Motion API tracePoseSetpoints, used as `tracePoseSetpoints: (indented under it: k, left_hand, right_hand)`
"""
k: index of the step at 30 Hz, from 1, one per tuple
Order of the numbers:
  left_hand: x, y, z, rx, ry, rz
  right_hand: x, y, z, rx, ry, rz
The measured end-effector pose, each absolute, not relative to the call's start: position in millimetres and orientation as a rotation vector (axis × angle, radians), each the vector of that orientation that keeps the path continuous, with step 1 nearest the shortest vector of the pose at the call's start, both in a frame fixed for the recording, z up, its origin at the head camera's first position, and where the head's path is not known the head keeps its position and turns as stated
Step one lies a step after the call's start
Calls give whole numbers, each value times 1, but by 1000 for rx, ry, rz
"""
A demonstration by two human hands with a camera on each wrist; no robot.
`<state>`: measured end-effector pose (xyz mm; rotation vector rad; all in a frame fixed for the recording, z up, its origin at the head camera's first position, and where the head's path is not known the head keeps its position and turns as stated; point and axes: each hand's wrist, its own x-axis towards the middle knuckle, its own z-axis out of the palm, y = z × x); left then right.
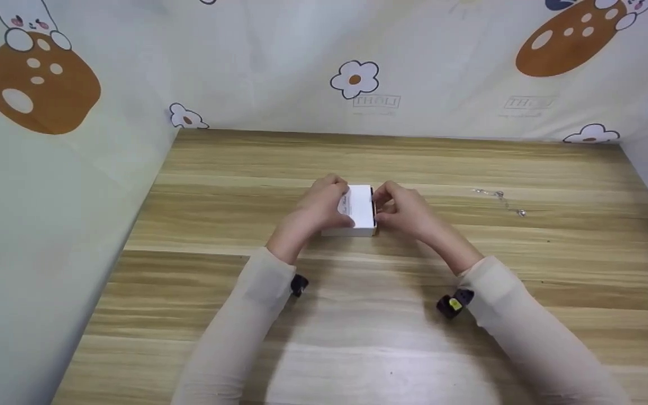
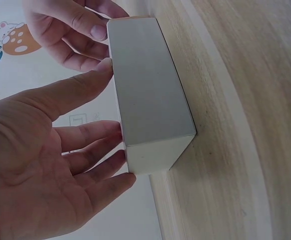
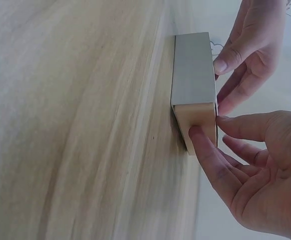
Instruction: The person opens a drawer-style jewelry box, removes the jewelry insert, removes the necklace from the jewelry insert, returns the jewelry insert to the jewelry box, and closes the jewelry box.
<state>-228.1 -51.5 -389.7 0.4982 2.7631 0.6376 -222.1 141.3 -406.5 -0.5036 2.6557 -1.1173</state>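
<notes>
A small white box (image 1: 362,205) with faint print on its top lies flat on the wooden table. My left hand (image 1: 319,205) spans its left part, thumb at the near edge and fingers at the far edge. In the left wrist view, that hand's fingertips touch the box's (image 2: 148,82) edge. At the right end, my right hand (image 1: 405,211) grips with thumb and fingers bent. A tan end panel (image 3: 198,114) shows there in the right wrist view, one fingertip pressed on it and another at the top edge. A dark strip lines this end in the head view.
A thin silver chain (image 1: 521,213) with small shiny charms lies to the right of the box. The wooden table (image 1: 217,197) meets a pale printed wall covering (image 1: 279,73) at the back and left. Small black cameras (image 1: 451,304) sit at both wrists.
</notes>
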Motion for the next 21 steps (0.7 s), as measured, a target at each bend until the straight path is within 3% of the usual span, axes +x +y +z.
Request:
tracePoseSetpoints:
  k: [21]
  left_hand:
    - [-227,-46,-388,457,2771,477]
  right_hand:
    - [-225,143,-398,-484,2668,-1083]
